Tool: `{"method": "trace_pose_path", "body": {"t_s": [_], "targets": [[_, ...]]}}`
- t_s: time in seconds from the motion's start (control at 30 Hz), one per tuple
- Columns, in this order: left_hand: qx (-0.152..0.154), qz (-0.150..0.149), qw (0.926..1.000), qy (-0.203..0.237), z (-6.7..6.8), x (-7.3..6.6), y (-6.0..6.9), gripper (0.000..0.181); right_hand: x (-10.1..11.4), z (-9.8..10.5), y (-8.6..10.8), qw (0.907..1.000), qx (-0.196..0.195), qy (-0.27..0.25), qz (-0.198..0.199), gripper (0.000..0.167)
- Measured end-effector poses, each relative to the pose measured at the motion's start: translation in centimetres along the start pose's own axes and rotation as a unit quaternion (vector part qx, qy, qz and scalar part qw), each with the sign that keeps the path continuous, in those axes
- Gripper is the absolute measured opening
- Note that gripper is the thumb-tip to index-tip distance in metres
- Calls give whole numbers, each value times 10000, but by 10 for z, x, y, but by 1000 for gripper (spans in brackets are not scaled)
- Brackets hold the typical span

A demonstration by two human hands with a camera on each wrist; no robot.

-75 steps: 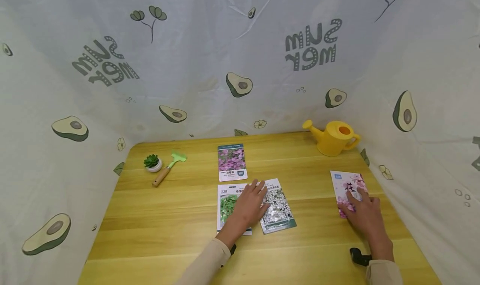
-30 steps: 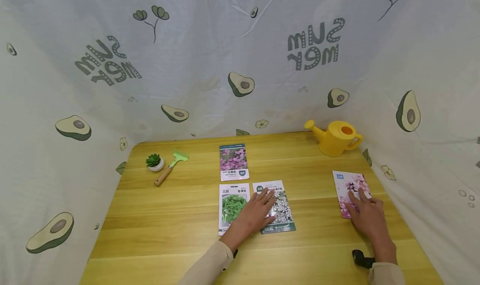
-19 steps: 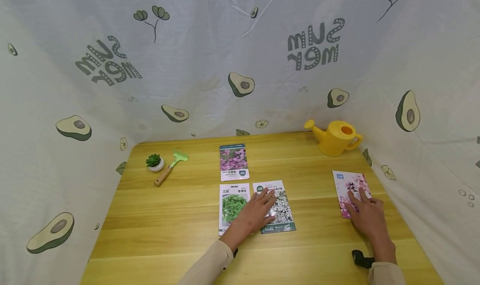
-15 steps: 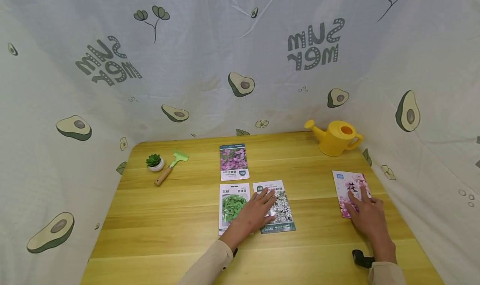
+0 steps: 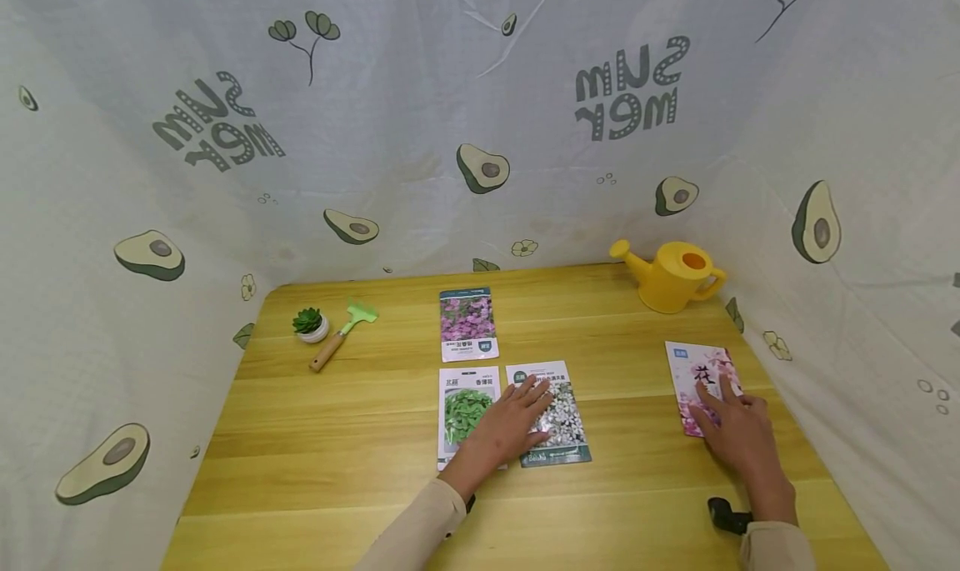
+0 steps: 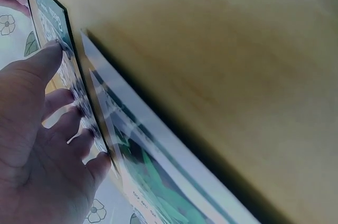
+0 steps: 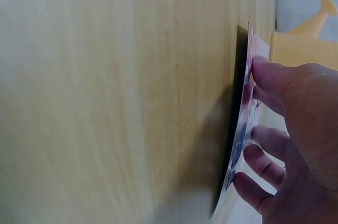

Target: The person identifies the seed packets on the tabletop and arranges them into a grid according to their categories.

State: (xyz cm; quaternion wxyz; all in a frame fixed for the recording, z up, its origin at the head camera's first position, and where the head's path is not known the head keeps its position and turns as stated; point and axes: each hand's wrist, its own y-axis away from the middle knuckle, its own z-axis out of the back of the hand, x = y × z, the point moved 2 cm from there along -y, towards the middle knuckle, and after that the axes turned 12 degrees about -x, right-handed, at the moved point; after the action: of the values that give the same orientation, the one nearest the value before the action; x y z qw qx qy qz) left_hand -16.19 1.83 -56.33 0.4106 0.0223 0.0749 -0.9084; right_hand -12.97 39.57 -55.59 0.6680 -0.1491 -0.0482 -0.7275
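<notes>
My left hand lies with spread fingers on a seed packet with white flowers, in the middle of the table. In the left wrist view the thumb and fingertips touch that packet's face. Just left of it is a seed packet with green leaves, its lower right corner partly hidden by my wrist. Above these lies a purple-flower seed packet. At the right, the fingertips of my right hand rest on a pink blossom packet; its lower right part is covered. The right wrist view shows that packet's edge slightly raised.
A yellow watering can stands at the back right corner. A small potted succulent and a green-headed hand rake with a wooden handle are at the back left. Printed cloth surrounds the wooden table.
Since the earliest frame, my left hand has shifted slightly right and down off the green-leaf packet, and the white-flower packet has turned a little straighter. My right hand has stayed on the pink packet.
</notes>
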Motion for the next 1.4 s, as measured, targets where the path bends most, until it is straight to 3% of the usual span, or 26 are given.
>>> {"method": "trace_pose_path", "body": {"t_s": [0.6,1.03,1.4], "targets": [[76,-45,9992,394,2,7,2,69,4,-1,-1,9999,-116,57,76,56],[115,-10,9992,372,4,6,3,70,8,-5,-5,9997,-150,42,196,54],[46,-37,9995,322,3,5,2,70,14,-9,-12,9999,-78,44,69,57]]}}
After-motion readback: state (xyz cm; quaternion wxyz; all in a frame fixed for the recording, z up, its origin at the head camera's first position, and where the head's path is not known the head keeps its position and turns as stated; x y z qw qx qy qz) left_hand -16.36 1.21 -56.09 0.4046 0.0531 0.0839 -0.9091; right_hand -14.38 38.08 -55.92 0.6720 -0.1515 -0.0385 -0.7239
